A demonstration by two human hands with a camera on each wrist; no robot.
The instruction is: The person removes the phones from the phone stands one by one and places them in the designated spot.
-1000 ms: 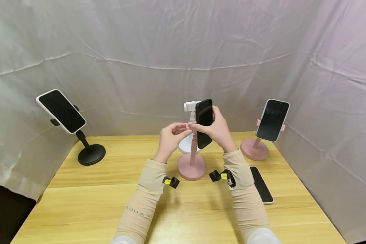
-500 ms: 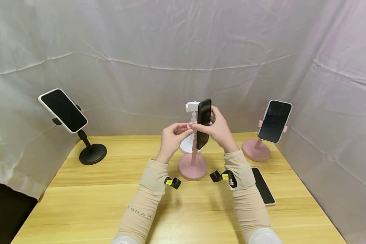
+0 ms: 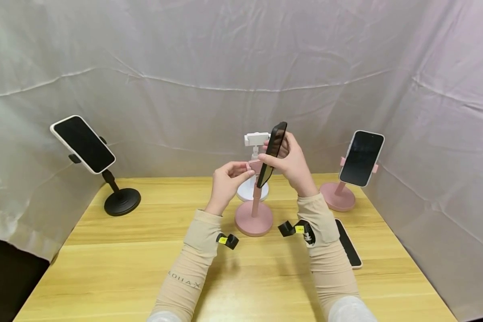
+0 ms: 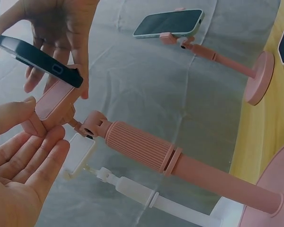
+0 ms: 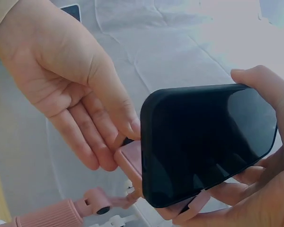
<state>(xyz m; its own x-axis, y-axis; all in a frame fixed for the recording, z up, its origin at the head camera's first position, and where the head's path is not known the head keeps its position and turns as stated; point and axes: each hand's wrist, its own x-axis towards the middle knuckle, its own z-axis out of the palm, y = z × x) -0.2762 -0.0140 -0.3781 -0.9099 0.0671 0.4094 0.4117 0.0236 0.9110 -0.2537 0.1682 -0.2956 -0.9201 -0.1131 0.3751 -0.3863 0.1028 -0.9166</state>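
My right hand (image 3: 294,166) grips a black phone (image 3: 274,150), thumb on one edge and fingers on the other. The phone leans over the clamp head (image 4: 57,98) of a pink phone stand (image 3: 254,219). One long edge lies at the clamp's right jaw; the other is tilted up off the pad. With thumb and fingers, my left hand (image 3: 225,182) pinches the clamp's left jaw. In the right wrist view the phone screen (image 5: 203,142) covers most of the clamp, with part of a pink jaw (image 5: 191,208) showing below it.
Directly behind stands a white phone stand (image 3: 257,139). A black stand (image 3: 122,201) with a white-cased phone (image 3: 83,144) is at left. At right are another pink stand (image 3: 338,197) bearing a phone (image 3: 362,158) and a phone (image 3: 349,246) lying flat. Grey cloth (image 3: 185,112) surrounds the table.
My right hand has raised the black phone slightly and tilted its top to the right, uncovering more of the pink clamp. The left hand keeps its pinch on the clamp.
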